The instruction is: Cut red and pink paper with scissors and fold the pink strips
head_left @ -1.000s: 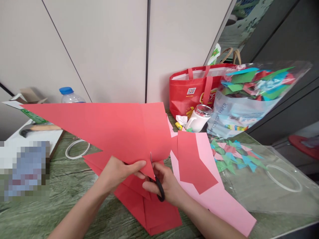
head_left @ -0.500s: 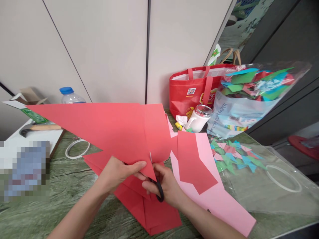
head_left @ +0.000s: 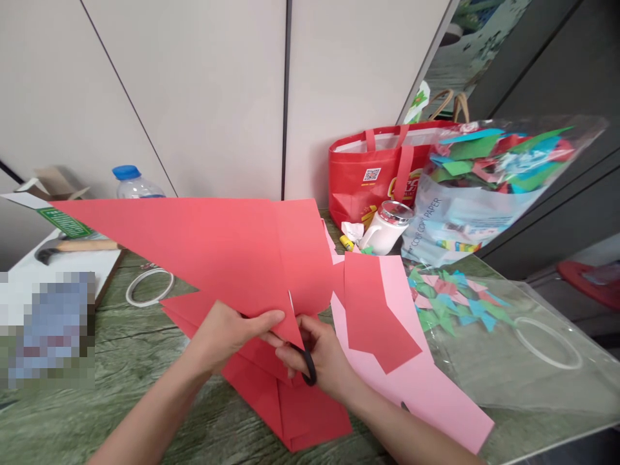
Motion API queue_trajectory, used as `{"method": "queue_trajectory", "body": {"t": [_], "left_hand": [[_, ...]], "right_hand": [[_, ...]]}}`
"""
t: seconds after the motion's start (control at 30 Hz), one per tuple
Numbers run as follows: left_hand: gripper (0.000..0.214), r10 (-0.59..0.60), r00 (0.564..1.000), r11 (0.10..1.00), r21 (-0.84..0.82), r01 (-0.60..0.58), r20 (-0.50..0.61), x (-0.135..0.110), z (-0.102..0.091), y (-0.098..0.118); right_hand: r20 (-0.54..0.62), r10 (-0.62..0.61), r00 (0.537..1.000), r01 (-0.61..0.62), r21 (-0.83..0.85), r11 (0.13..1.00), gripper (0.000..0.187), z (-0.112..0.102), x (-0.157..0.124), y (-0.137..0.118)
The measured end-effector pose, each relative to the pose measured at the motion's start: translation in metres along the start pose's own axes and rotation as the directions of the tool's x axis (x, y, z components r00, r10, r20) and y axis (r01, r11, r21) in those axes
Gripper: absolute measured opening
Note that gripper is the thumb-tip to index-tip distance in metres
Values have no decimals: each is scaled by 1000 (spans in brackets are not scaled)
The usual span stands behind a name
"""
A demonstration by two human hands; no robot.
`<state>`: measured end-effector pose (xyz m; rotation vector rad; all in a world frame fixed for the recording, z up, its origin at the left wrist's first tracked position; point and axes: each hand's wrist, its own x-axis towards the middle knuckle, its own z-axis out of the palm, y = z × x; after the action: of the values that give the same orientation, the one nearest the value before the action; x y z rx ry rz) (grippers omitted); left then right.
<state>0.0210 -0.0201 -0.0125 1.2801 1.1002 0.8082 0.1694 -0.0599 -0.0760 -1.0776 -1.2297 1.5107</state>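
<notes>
My left hand [head_left: 227,336] pinches the lower point of a large red paper sheet [head_left: 203,245] and holds it up above the table. My right hand [head_left: 322,358] grips black-handled scissors [head_left: 303,361], whose blade tip pokes up through the red sheet along a cut line. More red sheets [head_left: 295,407] lie stacked under my hands. A pink sheet [head_left: 426,387] with a red cut piece [head_left: 372,313] on it lies to the right.
Green wood-grain table [head_left: 121,361]. A red tote bag [head_left: 372,174], a white jar [head_left: 385,229] and a clear bag of coloured folded paper [head_left: 484,174] stand at the back right. More folded pieces [head_left: 450,300] lie under clear plastic. At the left are a water bottle [head_left: 130,183], a hammer [head_left: 77,247] and a tape ring [head_left: 150,287].
The scissors' blade has advanced slightly up the cut in the red sheet. Both hands and the paper stay almost where they were.
</notes>
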Motion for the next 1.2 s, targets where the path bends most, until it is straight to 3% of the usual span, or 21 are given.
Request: {"method": "queue_trajectory", "body": {"t": [0.2, 0.43, 0.57, 0.73, 1.2], "left_hand": [[25, 54, 998, 998, -24, -54, -27, 3, -6, 1], [42, 26, 994, 996, -80, -34, -107, 4, -12, 4], [39, 2, 998, 998, -58, -6, -69, 3, -10, 3], [36, -14, 999, 997, -73, 11, -45, 4, -8, 3], [38, -22, 998, 998, -66, 19, -51, 4, -9, 0]], "right_hand": [[6, -24, 1000, 24, 18, 1000, 38, -2, 1, 5], [34, -29, 999, 27, 61, 998, 35, -3, 1, 9], [9, -117, 993, 117, 4, 993, 40, -4, 2, 5], [-5, -134, 991, 134, -21, 991, 44, -6, 4, 2], [-43, -125, 991, 125, -5, 992, 26, -3, 3, 4]]}}
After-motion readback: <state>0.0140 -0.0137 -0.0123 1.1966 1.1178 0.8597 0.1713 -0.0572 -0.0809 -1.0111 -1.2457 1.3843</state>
